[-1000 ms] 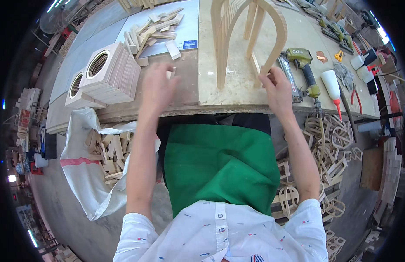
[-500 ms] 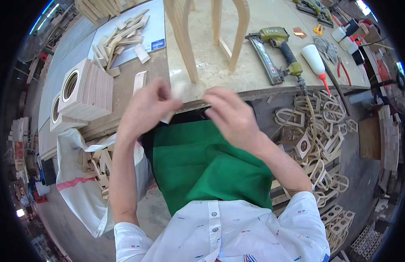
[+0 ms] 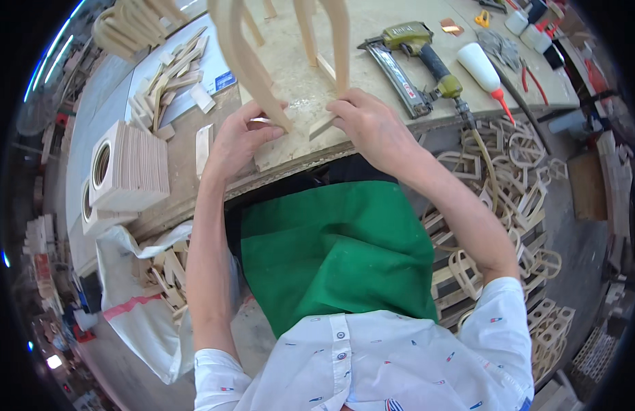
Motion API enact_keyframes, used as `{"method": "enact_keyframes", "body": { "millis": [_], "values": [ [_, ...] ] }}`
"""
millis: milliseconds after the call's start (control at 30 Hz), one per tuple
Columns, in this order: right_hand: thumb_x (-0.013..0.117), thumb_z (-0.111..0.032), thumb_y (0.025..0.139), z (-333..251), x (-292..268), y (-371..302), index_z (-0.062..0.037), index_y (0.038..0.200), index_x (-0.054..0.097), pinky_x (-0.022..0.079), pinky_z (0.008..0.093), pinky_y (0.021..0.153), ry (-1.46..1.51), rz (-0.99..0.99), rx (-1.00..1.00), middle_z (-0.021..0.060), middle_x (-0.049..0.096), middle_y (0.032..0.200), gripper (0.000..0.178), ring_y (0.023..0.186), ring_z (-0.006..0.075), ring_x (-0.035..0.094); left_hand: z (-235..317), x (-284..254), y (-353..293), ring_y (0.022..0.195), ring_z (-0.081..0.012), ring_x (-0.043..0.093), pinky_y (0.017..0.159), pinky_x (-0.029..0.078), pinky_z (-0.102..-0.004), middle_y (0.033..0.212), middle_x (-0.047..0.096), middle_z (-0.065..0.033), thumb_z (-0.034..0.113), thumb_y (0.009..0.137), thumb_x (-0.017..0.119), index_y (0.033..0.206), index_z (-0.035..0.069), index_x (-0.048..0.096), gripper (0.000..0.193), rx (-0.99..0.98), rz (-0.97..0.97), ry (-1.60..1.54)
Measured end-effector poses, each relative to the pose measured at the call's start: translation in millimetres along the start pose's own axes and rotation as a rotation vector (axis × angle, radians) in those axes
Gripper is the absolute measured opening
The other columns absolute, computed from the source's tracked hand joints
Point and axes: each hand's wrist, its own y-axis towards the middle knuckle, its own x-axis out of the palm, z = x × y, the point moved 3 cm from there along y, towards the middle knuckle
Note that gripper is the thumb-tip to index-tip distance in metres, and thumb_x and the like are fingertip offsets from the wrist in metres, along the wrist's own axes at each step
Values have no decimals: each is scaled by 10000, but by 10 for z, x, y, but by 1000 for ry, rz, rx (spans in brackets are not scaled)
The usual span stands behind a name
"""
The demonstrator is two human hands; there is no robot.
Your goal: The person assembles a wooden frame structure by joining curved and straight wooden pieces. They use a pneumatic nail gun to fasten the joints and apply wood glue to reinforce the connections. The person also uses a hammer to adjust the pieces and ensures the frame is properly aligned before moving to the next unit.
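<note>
A bent pale-wood frame with curved legs stands on the workbench in front of me. At the foot of its near left leg, my left hand is closed, thumb and fingers on either side of the wood. My right hand pinches a small wooden strip just above the bench edge. That strip slants down toward the left, below the frame's right leg, and its right end is hidden by my fingers.
A green nail gun with a hose and a white glue bottle lie to the right. Stacked wooden blocks and loose wood strips are on the left. A white sack of offcuts stands below; wooden loops pile up right.
My left hand has gone from a blurred small wood piece to the frame's leg. My right hand, blurred before, now holds the strip. The bench has shifted leftward in view.
</note>
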Motion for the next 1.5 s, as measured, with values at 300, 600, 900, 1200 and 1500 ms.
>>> {"method": "enact_keyframes", "body": {
  "millis": [300, 600, 900, 1200, 1500],
  "values": [
    [597, 11, 737, 241, 154, 11, 22, 832, 610, 528, 458, 732, -56, -3, 28, 196, 586, 896, 96, 876, 380, 629, -96, 327, 59, 946, -119, 631, 864, 476, -257, 1017, 685, -56, 27, 848, 676, 1115, -11, 647, 271, 47, 18, -134],
    [620, -63, 834, 286, 250, 44, 18, 890, 634, 501, 447, 751, -84, -75, 73, 176, 599, 915, 99, 873, 366, 619, -129, 348, 123, 835, -94, 577, 798, 468, -254, 967, 661, -20, 16, 816, 702, 1122, 11, 652, 310, 46, -25, -89],
    [628, -83, 838, 298, 313, 97, 16, 895, 647, 502, 447, 753, -76, -88, 77, 164, 604, 916, 116, 862, 359, 621, -103, 349, 183, 923, -96, 555, 835, 453, -246, 1014, 607, -3, 4, 790, 746, 1189, 55, 636, 417, 39, -81, -56],
    [658, -88, 812, 310, 356, 67, 3, 888, 648, 511, 422, 724, -101, -23, 3, 136, 601, 909, 118, 838, 326, 622, -53, 349, 241, 878, -113, 573, 815, 475, -286, 937, 618, -6, -4, 755, 748, 1125, 53, 671, 382, 81, -112, 2],
    [647, -75, 801, 347, 442, 8, -9, 892, 637, 508, 403, 716, -100, 78, -34, 124, 590, 929, 113, 845, 301, 607, -64, 326, 293, 975, -96, 564, 819, 448, -275, 1091, 624, 8, -40, 761, 746, 924, 19, 662, 192, -16, -187, -31]
  ]
}}
